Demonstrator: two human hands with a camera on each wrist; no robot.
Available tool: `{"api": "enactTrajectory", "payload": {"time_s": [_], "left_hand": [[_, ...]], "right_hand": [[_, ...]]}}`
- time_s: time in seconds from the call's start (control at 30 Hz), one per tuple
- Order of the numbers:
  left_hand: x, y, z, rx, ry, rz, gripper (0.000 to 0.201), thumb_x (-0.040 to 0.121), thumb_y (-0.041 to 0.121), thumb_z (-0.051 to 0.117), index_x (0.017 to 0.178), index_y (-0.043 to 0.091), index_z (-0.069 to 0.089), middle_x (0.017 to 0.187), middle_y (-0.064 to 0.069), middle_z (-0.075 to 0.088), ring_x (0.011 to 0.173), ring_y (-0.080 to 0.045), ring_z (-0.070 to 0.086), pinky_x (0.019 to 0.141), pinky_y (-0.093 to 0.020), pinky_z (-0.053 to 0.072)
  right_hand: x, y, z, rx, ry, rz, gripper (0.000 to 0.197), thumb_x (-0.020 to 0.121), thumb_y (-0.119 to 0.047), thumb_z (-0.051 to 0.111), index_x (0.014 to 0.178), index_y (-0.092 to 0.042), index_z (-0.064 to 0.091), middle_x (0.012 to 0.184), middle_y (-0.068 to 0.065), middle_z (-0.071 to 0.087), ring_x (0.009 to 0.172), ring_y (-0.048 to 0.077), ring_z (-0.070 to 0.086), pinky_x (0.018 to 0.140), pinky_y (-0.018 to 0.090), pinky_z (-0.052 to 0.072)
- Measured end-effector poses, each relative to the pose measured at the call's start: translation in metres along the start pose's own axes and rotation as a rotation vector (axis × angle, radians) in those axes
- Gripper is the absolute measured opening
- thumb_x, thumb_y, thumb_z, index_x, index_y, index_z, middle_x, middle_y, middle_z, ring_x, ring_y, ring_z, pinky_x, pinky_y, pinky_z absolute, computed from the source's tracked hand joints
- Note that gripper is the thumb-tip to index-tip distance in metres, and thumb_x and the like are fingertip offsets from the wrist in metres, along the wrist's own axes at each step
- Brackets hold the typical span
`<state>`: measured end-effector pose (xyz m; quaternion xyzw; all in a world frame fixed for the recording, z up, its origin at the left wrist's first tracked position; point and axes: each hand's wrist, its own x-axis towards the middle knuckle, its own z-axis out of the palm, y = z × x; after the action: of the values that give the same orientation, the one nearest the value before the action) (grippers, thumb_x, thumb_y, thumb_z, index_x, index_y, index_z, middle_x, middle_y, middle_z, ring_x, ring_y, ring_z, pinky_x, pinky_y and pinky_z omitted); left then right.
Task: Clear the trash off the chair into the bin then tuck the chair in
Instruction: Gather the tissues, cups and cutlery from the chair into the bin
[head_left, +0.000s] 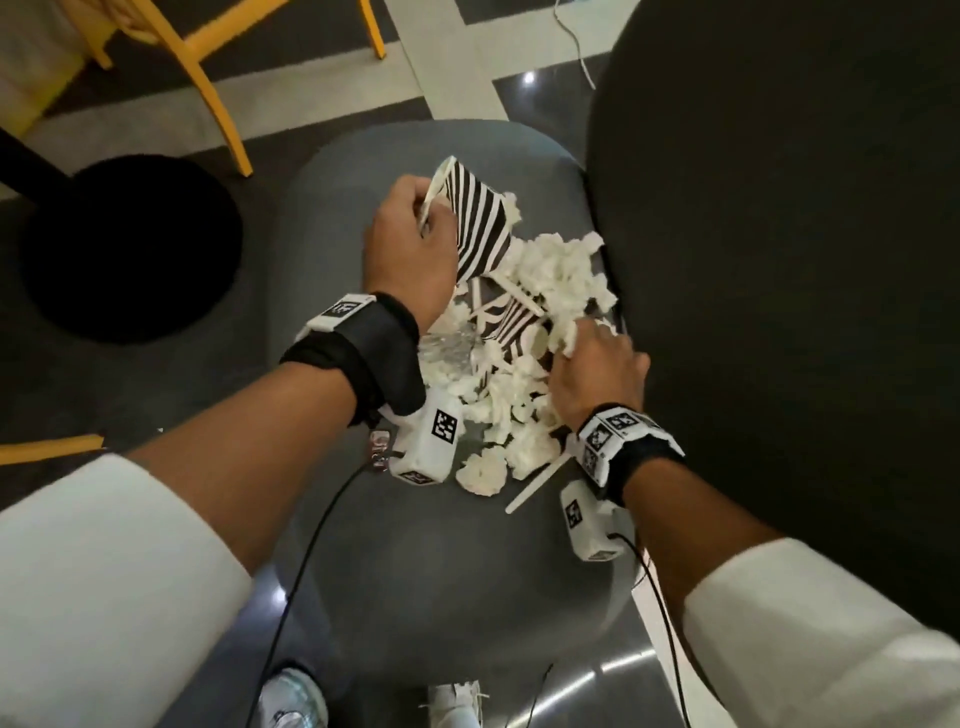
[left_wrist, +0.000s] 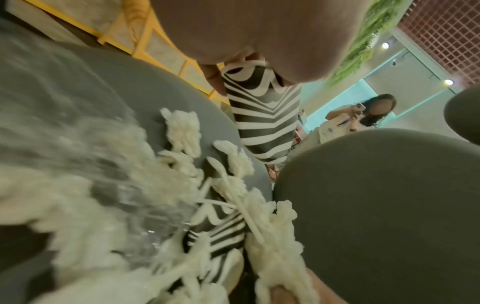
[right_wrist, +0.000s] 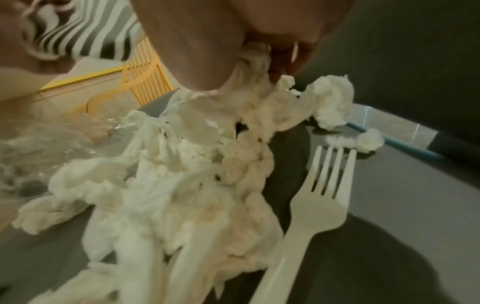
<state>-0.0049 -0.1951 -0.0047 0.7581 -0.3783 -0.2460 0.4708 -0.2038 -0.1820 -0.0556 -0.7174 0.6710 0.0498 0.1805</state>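
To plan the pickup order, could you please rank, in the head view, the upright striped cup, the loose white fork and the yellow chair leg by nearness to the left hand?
1. Striped cup, gripped by the left hand.
2. White fork, at the seat's near right.
3. Yellow chair leg, on the floor, far left.

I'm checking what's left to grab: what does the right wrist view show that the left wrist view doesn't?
Right wrist only: a white plastic fork lying on the chair seat beside the tissue pile, and the right hand pinching a wad of tissue.

Left wrist only: a second striped cup lying flat among the tissues, and a bystander behind the chair.

Both: the striped cup gripped by the left hand, crumpled tissues, clear plastic wrap.
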Motion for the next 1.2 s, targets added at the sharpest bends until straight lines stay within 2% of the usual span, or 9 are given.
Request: {"api": "enactTrajectory", "payload": {"time_s": [0.2,0.3,0.47,0.57,0.7,0.77,0.87,1.0,1.2], "left_hand": [[-0.017,-0.027,-0.074,-0.024,0.086,-0.095,0.021,0.090,0.024,0.046,0.098,0.015,0.064,0.090,0.002,0.068,0.083,-0.015,0.063,0.078,-0.036,0.054],[-0.032,-0.044,-0.112,-0.019,0.125,-0.155,0.025,0.085,0.027,0.046,0.099,0.016,0.064,0.096,0.001,0.070,0.091,-0.018,0.064,0.083,-0.037,0.053],[-0.064,-0.080,-0.171,-0.065,0.182,-0.248,0.025,0.085,0.025,0.047,0.099,0.014,0.065,0.096,0.000,0.070,0.092,-0.019,0.064,0.082,-0.032,0.052],[-0.084,-0.102,-0.205,-0.087,0.215,-0.304,0.022,0.086,0.023,0.048,0.098,0.015,0.065,0.094,0.002,0.070,0.090,-0.017,0.064,0.072,-0.022,0.050],[-0.109,-0.138,-0.256,-0.079,0.266,-0.413,0.020,0.089,0.023,0.049,0.100,0.017,0.064,0.095,0.003,0.069,0.091,-0.017,0.064,0.078,-0.027,0.049],[-0.120,-0.160,-0.282,-0.043,0.272,-0.480,0.021,0.091,0.025,0.048,0.103,0.018,0.064,0.100,0.001,0.069,0.094,-0.018,0.063,0.077,-0.027,0.044],[-0.135,-0.200,-0.319,0.011,0.280,-0.556,0.024,0.092,0.026,0.047,0.106,0.017,0.063,0.106,-0.003,0.070,0.098,-0.023,0.063,0.076,-0.027,0.040],[-0.153,-0.247,-0.362,0.048,0.313,-0.632,0.025,0.093,0.027,0.046,0.108,0.014,0.062,0.106,-0.006,0.069,0.099,-0.026,0.062,0.079,-0.030,0.043],[-0.222,-0.362,-0.415,0.177,0.187,-0.817,0.041,0.088,0.039,0.043,0.106,0.010,0.065,0.104,-0.015,0.071,0.098,-0.034,0.066,0.083,-0.040,0.051]], "right_hand": [[-0.033,-0.012,-0.024,0.286,0.054,0.240,0.049,0.095,-0.044,0.041,0.129,-0.016,0.061,0.121,0.021,0.068,0.110,0.040,0.064,0.099,0.048,0.050],[-0.051,-0.033,-0.027,0.417,0.108,0.296,0.066,0.080,-0.055,0.033,0.120,-0.013,0.065,0.114,0.018,0.070,0.101,0.039,0.066,0.093,0.050,0.055],[-0.089,-0.084,-0.027,0.534,0.150,0.187,0.065,0.081,-0.069,0.051,0.119,-0.019,0.069,0.120,0.010,0.071,0.112,0.033,0.065,0.099,0.048,0.053],[-0.110,-0.120,-0.017,0.618,0.220,0.060,0.016,0.076,-0.053,0.063,0.089,-0.044,0.067,0.100,0.010,0.071,0.095,0.032,0.067,0.089,0.049,0.056],[-0.137,-0.180,0.006,0.671,0.162,-0.079,0.024,0.072,-0.036,0.061,0.070,-0.012,0.063,0.066,0.005,0.069,0.070,0.031,0.066,0.075,0.048,0.058],[-0.156,-0.222,0.025,0.698,0.083,-0.148,0.024,0.071,-0.038,0.058,0.072,-0.013,0.058,0.063,-0.003,0.064,0.065,0.023,0.063,0.073,0.043,0.057],[-0.192,-0.286,0.065,0.686,-0.098,-0.271,0.020,0.081,-0.035,0.052,0.083,-0.016,0.054,0.068,-0.008,0.060,0.068,0.015,0.057,0.072,0.033,0.048],[-0.235,-0.354,0.123,0.601,-0.337,-0.301,0.033,0.093,-0.038,0.054,0.082,-0.008,0.063,0.075,-0.001,0.068,0.083,0.026,0.064,0.080,0.033,0.049],[-0.271,-0.408,0.218,0.411,-0.628,-0.104,0.051,0.105,-0.040,0.032,0.125,-0.004,0.061,0.131,0.020,0.062,0.123,0.038,0.056,0.102,0.039,0.043]]}}
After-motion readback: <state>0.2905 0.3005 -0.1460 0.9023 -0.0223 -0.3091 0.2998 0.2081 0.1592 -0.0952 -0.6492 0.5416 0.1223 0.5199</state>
